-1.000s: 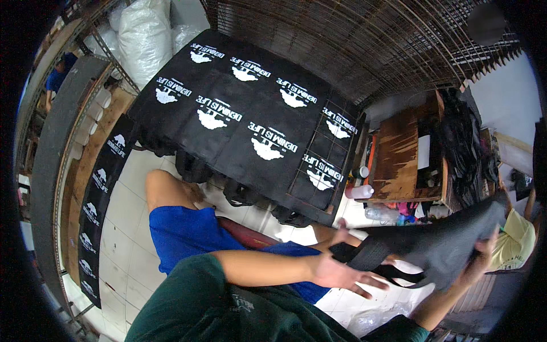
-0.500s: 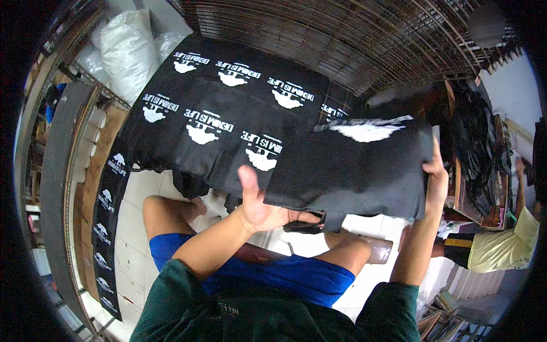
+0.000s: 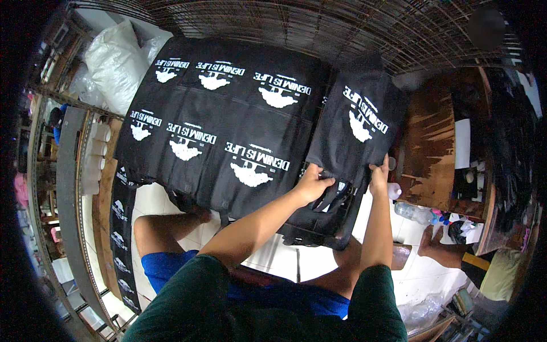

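Wire mesh rack (image 3: 245, 20): dark, thin-barred, along the back.
Left hand (image 3: 312, 185): forearm slanting up and rightward, thumb and fingers closed on the near-left corner of a flat black fabric bag (image 3: 331, 134) with white print.
Right hand (image 3: 379, 175): forearm nearly upright, fingers pinching the near-right corner.
Bag's place: slightly turned, right of the printed black fabric rows (image 3: 219, 117).
Floor (image 3: 259, 257): white tiles.
Right side: scuffed brown wooden cabinet (image 3: 428, 134).

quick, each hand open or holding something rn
Left hand: closed on the printed black bag's near left corner.
Right hand: closed on its near right corner.
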The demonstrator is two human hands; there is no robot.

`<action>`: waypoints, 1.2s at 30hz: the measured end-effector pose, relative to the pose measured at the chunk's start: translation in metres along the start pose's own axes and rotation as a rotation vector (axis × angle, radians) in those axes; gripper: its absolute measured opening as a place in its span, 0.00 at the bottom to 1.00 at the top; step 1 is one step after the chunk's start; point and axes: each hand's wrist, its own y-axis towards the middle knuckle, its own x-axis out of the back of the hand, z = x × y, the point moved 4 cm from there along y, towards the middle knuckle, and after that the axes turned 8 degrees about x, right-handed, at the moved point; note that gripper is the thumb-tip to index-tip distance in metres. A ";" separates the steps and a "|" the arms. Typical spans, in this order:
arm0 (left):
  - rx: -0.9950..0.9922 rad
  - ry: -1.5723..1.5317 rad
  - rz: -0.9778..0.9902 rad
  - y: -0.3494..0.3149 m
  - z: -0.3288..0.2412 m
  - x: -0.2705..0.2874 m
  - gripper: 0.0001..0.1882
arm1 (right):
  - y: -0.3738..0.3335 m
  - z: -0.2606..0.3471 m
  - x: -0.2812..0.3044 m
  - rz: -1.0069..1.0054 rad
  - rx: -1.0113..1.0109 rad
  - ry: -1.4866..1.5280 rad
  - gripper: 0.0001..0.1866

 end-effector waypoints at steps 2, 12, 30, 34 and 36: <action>-0.044 -0.009 -0.030 0.014 -0.001 0.005 0.30 | 0.016 -0.010 -0.002 0.009 -0.008 -0.076 0.42; 0.129 -0.178 -0.040 0.039 0.012 0.014 0.28 | 0.039 -0.014 -0.002 -0.047 -0.088 -0.292 0.40; 0.389 -0.341 -0.041 -0.008 -0.001 0.000 0.59 | 0.065 -0.012 0.001 -0.090 -0.065 -0.362 0.37; 0.341 -0.217 -0.158 -0.012 0.032 0.004 0.55 | 0.061 -0.014 -0.004 -0.071 -0.081 -0.326 0.36; 0.354 -0.293 -0.174 -0.023 0.018 0.001 0.51 | 0.061 -0.019 -0.003 -0.077 -0.085 -0.319 0.36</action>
